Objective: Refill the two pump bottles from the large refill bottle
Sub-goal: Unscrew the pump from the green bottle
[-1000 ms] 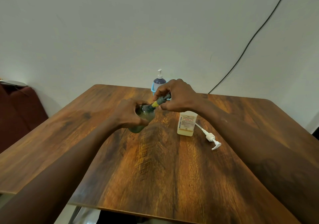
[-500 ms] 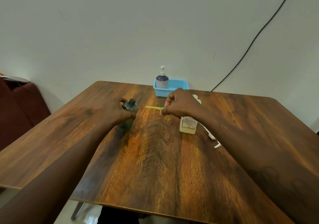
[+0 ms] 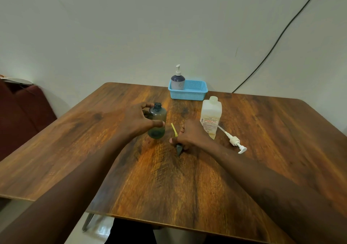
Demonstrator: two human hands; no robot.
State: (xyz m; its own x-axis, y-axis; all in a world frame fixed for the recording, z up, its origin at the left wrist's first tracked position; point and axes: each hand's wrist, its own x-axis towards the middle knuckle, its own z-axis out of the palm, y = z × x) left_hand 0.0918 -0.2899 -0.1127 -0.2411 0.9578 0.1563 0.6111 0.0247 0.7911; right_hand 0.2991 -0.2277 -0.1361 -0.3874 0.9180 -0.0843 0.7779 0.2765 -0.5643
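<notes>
A dark green bottle point(image 3: 157, 121) stands upright on the wooden table point(image 3: 187, 178) with its neck uncapped. My left hand point(image 3: 138, 120) wraps its left side. My right hand point(image 3: 189, 136) rests low on the table, closed on the grey pump head point(image 3: 179, 148), whose yellow dip tube point(image 3: 173, 129) points up and away. The large white refill bottle point(image 3: 210, 117) stands uncapped just right of that hand. Its white pump point(image 3: 233, 140) lies on the table beside it. A second pump bottle point(image 3: 177, 80), dark blue with a white pump, stands in a blue basket point(image 3: 193, 93).
The blue basket sits at the table's far edge against the wall. A black cable point(image 3: 277, 37) runs down the wall at the right. A dark red seat point(image 3: 20, 108) stands left of the table.
My right hand pulled the pump head with its yellow tube out of the green bottle and lowered it to the table. My left hand stood the bottle upright.
</notes>
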